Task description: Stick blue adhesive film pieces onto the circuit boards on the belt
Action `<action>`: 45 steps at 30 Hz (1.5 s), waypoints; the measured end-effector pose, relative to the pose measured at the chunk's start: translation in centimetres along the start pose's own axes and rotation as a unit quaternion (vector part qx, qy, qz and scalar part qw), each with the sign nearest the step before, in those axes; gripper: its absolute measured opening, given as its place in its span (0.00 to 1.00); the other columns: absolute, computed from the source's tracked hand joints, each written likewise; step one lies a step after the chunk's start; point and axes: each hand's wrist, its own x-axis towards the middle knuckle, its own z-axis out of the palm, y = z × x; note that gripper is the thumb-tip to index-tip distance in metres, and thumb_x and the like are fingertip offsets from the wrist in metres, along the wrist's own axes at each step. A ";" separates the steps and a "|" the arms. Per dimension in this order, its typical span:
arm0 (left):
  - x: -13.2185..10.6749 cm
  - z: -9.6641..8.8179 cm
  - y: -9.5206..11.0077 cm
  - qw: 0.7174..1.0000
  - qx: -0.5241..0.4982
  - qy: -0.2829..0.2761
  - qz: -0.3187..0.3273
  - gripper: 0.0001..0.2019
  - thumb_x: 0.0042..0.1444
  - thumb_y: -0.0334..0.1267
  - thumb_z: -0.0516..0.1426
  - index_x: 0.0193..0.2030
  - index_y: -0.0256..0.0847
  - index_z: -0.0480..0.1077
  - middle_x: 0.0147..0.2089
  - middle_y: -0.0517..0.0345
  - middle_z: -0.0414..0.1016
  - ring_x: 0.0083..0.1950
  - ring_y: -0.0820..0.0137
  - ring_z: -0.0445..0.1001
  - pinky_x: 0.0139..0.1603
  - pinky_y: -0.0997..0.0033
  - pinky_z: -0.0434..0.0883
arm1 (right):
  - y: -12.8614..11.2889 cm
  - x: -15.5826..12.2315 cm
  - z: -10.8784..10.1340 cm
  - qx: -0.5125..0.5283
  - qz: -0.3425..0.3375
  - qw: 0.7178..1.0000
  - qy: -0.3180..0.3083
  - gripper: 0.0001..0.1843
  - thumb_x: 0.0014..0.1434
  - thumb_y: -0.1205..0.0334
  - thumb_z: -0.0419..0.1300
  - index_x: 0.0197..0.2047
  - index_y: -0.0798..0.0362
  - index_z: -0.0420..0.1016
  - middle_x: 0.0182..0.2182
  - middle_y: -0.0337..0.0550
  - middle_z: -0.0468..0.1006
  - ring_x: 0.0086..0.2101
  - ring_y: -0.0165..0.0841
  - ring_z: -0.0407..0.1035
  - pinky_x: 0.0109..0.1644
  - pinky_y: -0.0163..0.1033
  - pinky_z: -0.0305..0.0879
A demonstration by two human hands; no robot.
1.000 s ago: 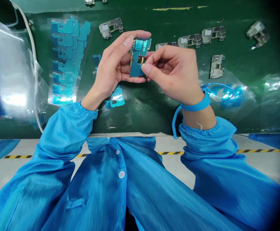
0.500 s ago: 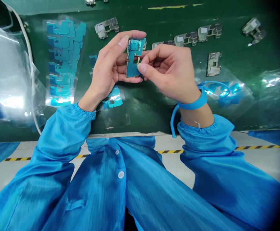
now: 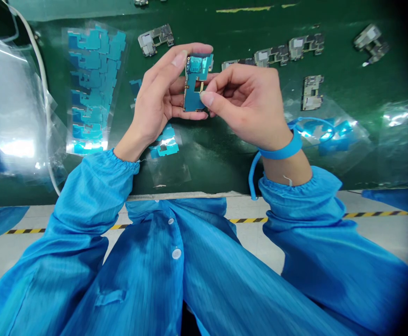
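Left hand [image 3: 155, 95] grasps a film-covered circuit board [image 3: 192, 100] above the bench, fingers behind, thumb along its side; right hand [image 3: 246, 105] pinches its edge. Green bench mat [image 3: 218, 172] carries metal-framed boards [image 3: 272, 57] and blue film sheets [image 3: 94, 88]; striped floor tape [image 3: 249, 220] lies below the bench edge.

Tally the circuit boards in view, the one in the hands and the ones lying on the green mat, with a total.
Blue-filmed circuit board between left hand and right hand: 1
Metal-shielded circuit boards on the green mat, one cut off at the top edge: 7
Total: 8
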 end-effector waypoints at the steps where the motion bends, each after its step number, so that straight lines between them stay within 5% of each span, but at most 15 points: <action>1: 0.0 0.0 0.0 1.000 0.000 -0.002 0.000 0.20 0.74 0.52 0.53 0.64 0.49 0.76 0.56 0.59 0.90 0.45 0.58 0.89 0.48 0.59 0.86 | -0.1 0.0 0.0 0.002 0.001 1.000 -0.002 0.29 0.60 0.27 0.76 0.33 0.45 0.79 0.36 0.42 0.83 0.36 0.37 0.75 0.41 0.47 0.79; 12: 0.1 0.1 0.0 1.000 -0.009 0.008 0.007 0.17 0.74 0.51 0.52 0.59 0.47 0.75 0.54 0.58 0.91 0.42 0.59 0.89 0.44 0.63 0.86 | 0.4 0.1 -0.2 -0.014 -0.021 1.000 0.001 0.24 0.63 0.36 0.77 0.33 0.45 0.80 0.35 0.42 0.84 0.37 0.36 0.75 0.40 0.45 0.79; 22: 2.5 -3.3 -2.5 0.991 -0.039 -0.115 0.063 0.23 0.70 0.60 0.62 0.62 0.49 0.76 0.56 0.58 0.90 0.45 0.55 0.92 0.47 0.53 0.92 | 0.4 0.0 -0.3 0.007 -0.026 1.000 -0.013 0.23 0.65 0.35 0.76 0.35 0.45 0.81 0.37 0.40 0.83 0.31 0.33 0.74 0.40 0.46 0.81; 32: 3.7 -3.8 -3.5 0.988 -0.049 -0.131 0.071 0.30 0.60 0.64 0.68 0.62 0.49 0.76 0.54 0.59 0.91 0.42 0.55 0.91 0.44 0.54 0.93 | 0.6 0.2 -0.5 -0.020 -0.025 0.999 -0.016 0.26 0.63 0.32 0.76 0.34 0.46 0.81 0.37 0.40 0.85 0.35 0.34 0.77 0.38 0.43 0.80; 45: 4.0 -3.9 -3.7 0.988 -0.052 -0.128 0.074 0.31 0.60 0.64 0.69 0.62 0.48 0.77 0.54 0.56 0.91 0.42 0.51 0.91 0.44 0.49 0.93 | 0.6 0.1 -0.4 0.020 -0.032 0.999 -0.013 0.20 0.64 0.42 0.79 0.34 0.47 0.82 0.35 0.40 0.84 0.31 0.31 0.73 0.37 0.42 0.78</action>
